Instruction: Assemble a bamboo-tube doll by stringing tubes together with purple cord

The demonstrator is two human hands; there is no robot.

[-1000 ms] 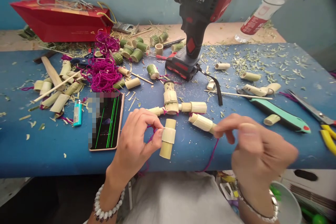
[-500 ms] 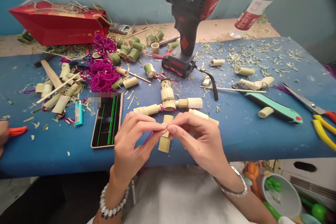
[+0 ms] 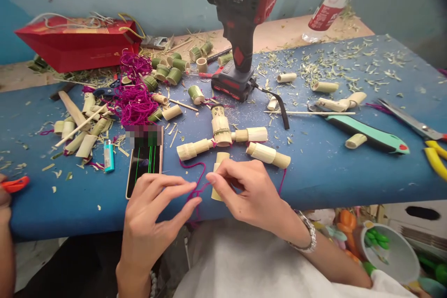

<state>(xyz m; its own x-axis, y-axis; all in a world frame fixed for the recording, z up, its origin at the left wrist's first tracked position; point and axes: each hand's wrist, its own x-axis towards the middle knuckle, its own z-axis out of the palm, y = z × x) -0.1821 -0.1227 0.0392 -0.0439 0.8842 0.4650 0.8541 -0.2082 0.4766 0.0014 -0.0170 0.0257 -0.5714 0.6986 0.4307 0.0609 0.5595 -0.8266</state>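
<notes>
My right hand (image 3: pixel 253 193) pinches a thin purple string (image 3: pixel 204 172) between thumb and fingertips. Beside it, my left hand (image 3: pixel 150 221) has thumb and index finger apart, with the string running close to its fingertips. Beyond the hands lies a bamboo figure (image 3: pixel 221 129), its upright body marked with a drawn face and jointed bamboo arms (image 3: pixel 251 134) out to both sides. A bamboo tube piece (image 3: pixel 222 156) lies below the body, partly hidden by my right hand. To the right, another jointed bamboo piece (image 3: pixel 267 153) has purple string hanging from its end.
A cordless drill (image 3: pixel 237 32) stands behind the figure. Left are a phone (image 3: pixel 157 158), a lighter (image 3: pixel 109 156) and tangled purple string (image 3: pixel 134 100). Right lie a green-handled tool (image 3: pixel 366 135) and scissors (image 3: pixel 412 121). Another person's hand (image 3: pixel 4 195) holds something orange at far left.
My hands were together, pinching at one spot over the bamboo piece. Now my left hand has moved left and down with fingers parted, and the purple string shows between the hands.
</notes>
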